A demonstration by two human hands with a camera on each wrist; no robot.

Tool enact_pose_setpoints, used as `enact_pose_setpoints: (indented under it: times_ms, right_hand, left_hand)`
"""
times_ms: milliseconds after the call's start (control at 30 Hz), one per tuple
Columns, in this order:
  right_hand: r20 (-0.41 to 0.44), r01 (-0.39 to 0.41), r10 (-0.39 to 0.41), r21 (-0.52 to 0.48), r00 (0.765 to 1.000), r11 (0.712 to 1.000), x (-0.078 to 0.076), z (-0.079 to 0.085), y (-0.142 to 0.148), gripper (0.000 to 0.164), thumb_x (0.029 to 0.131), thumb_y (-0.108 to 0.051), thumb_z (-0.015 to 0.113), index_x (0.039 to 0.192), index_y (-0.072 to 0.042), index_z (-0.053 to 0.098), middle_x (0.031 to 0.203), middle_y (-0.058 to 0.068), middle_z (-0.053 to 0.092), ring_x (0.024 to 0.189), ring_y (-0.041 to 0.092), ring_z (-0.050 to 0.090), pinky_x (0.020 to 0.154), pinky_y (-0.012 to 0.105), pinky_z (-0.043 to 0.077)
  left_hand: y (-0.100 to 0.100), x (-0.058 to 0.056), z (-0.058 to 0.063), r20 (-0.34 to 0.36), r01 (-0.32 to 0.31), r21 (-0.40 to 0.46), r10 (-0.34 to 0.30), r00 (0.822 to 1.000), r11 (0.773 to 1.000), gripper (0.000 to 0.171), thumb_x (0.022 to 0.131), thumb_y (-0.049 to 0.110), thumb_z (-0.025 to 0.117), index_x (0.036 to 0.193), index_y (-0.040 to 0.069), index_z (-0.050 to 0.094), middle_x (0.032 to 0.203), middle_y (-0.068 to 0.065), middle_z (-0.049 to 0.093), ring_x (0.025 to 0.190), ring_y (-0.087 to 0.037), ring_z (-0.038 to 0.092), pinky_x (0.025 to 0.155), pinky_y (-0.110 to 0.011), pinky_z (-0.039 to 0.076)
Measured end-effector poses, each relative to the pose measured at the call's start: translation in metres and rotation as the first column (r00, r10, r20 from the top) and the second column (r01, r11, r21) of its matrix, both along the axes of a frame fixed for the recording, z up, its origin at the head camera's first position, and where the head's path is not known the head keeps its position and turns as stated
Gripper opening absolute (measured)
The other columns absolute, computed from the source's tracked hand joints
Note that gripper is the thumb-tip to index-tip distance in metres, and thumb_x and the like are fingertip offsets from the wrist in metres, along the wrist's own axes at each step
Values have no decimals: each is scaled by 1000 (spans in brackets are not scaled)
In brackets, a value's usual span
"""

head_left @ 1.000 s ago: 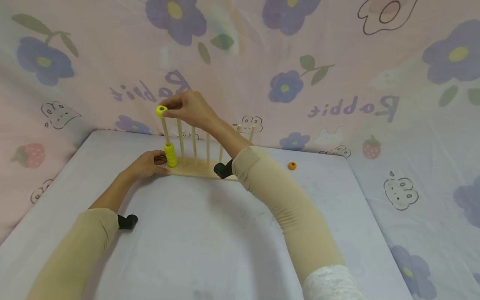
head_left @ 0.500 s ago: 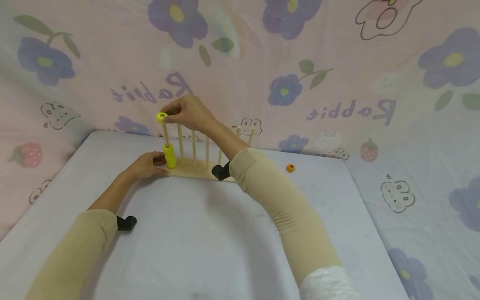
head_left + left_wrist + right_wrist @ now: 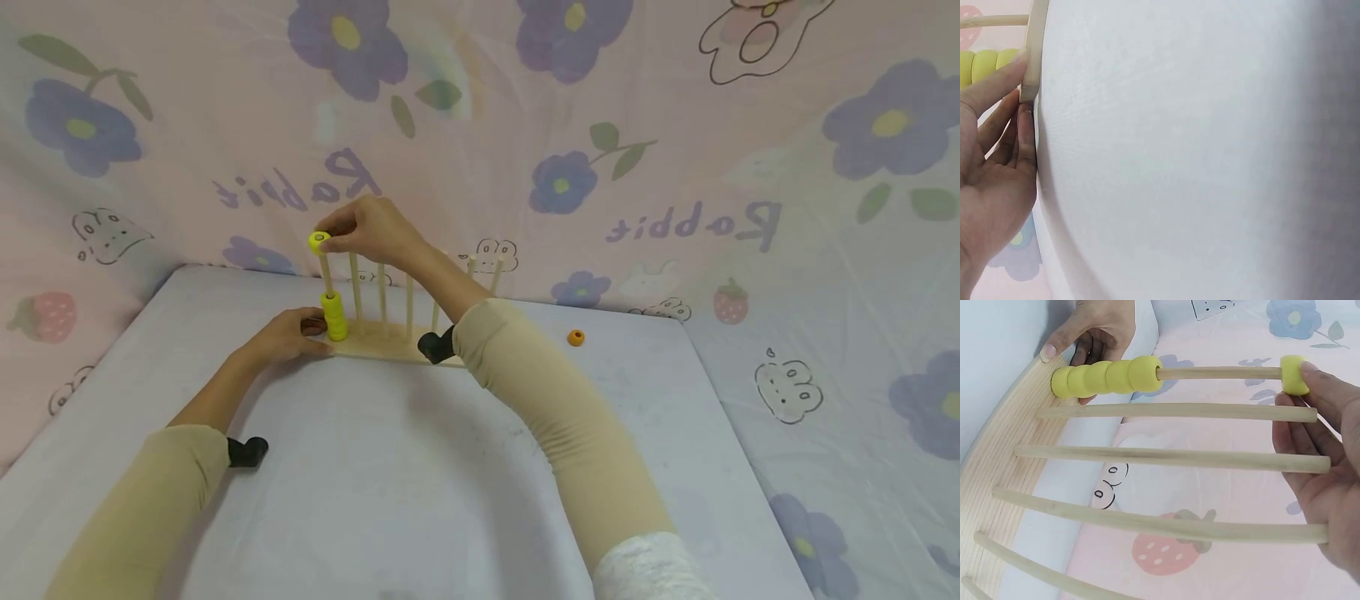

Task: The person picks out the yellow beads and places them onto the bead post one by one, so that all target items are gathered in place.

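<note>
At the top of the end peg [image 3: 1222, 373], my right hand [image 3: 381, 231] pinches a yellow bead [image 3: 1294, 375] between thumb and fingers. The peg's tip shows inside the bead's hole in the head view. Lower on that same peg, several yellow beads [image 3: 1107, 376] sit stacked against the wooden base [image 3: 382, 343]. My left hand [image 3: 288, 335] holds the left end of this base, thumb on top and fingers at its end edge, as the left wrist view [image 3: 997, 156] shows. Part of the base's right side is hidden behind my right forearm.
Several bare pegs [image 3: 382, 298] rise from the base to the right of the beaded one. An orange bead [image 3: 576, 337] lies on the white tabletop [image 3: 360, 483], right of the rack. Patterned cloth [image 3: 465, 125] hangs behind the table.
My right hand has come down slightly with the yellow bead, and the peg's tip now shows in its hole. My left hand keeps its hold on the base.
</note>
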State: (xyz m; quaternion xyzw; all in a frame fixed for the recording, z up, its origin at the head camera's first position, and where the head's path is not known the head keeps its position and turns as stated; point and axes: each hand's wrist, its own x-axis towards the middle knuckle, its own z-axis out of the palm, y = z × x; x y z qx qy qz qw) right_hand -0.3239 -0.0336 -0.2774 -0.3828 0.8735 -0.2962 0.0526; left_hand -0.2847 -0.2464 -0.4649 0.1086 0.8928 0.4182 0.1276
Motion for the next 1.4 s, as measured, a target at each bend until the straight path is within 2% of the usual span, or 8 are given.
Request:
enact_pose_setpoints:
  times_ms: [267, 400, 767, 1167, 1400]
  right_hand:
    - [8, -5, 5, -57, 1000, 998, 0, 1, 4, 32, 94, -26, 71, 122, -12, 72, 113, -5, 74, 98, 1, 66, 83, 12, 50]
    - [14, -10, 12, -131, 1000, 991, 2, 2, 9, 29, 93, -23, 72, 119, -11, 74, 111, -4, 74, 97, 0, 66, 84, 12, 50]
    - [151, 16, 39, -348, 988, 937, 3, 9, 26, 29, 90, -14, 75, 117, -4, 73, 108, 0, 75, 94, 5, 69, 86, 16, 53]
    - [111, 7, 50, -470, 993, 883, 11, 5, 62, 26, 89, -9, 75, 114, -2, 74, 108, 9, 75, 95, 14, 71, 86, 25, 57]
    - [102, 27, 27, -496, 994, 868, 7, 1, 90, 26, 90, -8, 74, 114, 1, 73, 109, 13, 74, 96, 17, 71, 88, 27, 57]
  left_hand:
    - [1, 2, 2, -22, 7, 7, -7, 1000, 1000, 79, 86, 16, 80, 144, -14, 36, 140, -33, 47, 129, -45, 47, 111, -53, 38]
    - [2, 3, 3, -28, 17, 16, -16, 999, 1000, 80, 85, 16, 80, 143, -16, 35, 139, -34, 47, 128, -46, 48, 111, -54, 38]
    - [3, 5, 4, -22, 10, 12, -9, 1000, 1000, 80, 85, 16, 80, 143, -16, 35, 138, -34, 47, 129, -46, 47, 112, -54, 37]
    - [0, 4, 0, -26, 4, 1, -4, 1000, 1000, 79, 86, 17, 79, 144, -15, 35, 138, -34, 48, 128, -46, 46, 113, -54, 35]
    - [0, 5, 0, -24, 3, -6, -3, 1000, 1000, 82, 86, 19, 80, 145, -15, 34, 140, -34, 46, 130, -45, 45, 113, -55, 35]
